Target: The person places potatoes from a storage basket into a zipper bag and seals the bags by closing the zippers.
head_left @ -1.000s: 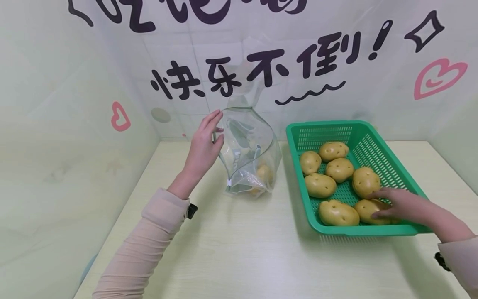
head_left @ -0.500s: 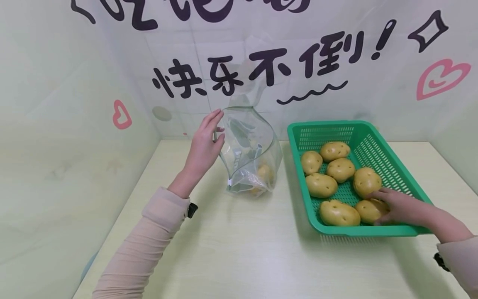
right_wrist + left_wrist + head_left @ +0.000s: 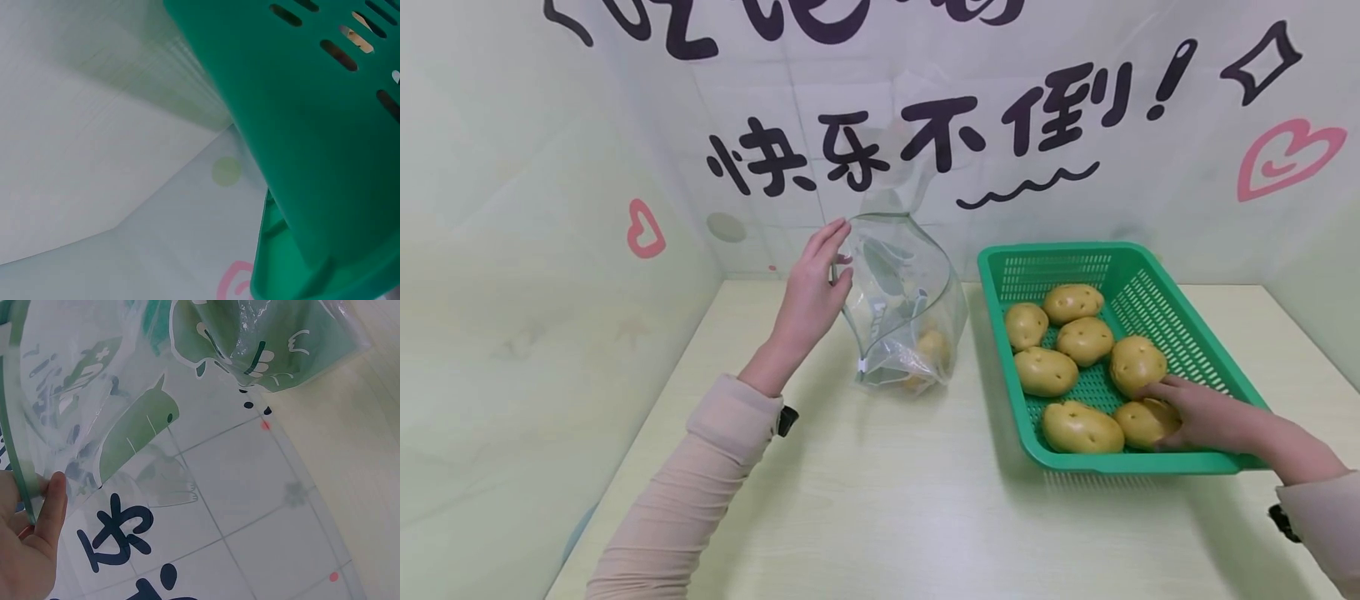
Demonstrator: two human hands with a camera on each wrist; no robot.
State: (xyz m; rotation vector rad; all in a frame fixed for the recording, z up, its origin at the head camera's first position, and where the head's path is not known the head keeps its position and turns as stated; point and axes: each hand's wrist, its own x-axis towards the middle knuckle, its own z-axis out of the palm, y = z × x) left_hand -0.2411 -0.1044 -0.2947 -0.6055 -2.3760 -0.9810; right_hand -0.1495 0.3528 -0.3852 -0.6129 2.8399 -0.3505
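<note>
At the left rim of a clear zip bag (image 3: pixel 898 271), my left hand (image 3: pixel 808 300) pinches the plastic between thumb and fingers. The bag stands with its mouth spread, and a potato (image 3: pixel 931 348) shows through its lower wall. In the left wrist view, green pictures are printed on the bag (image 3: pixel 134 434). My right hand (image 3: pixel 1213 421) reaches into the green basket (image 3: pixel 1033 457), its fingers and thumb around a potato (image 3: pixel 1144 423) at the near side. That hand also lies close against a rounder potato (image 3: pixel 1138 367). The right wrist view shows mostly basket wall (image 3: pixel 300 137).
Several other potatoes lie in the basket, one of them a long potato (image 3: pixel 1082 427) beside the held one. A printed cloth (image 3: pixel 1037 200) stands behind the pale table (image 3: pixel 880 500). The basket's raised rim surrounds the right hand's place.
The right hand's thumb and fingers have closed in around the near potato, which stays in the basket. My left hand and the bag keep their place.
</note>
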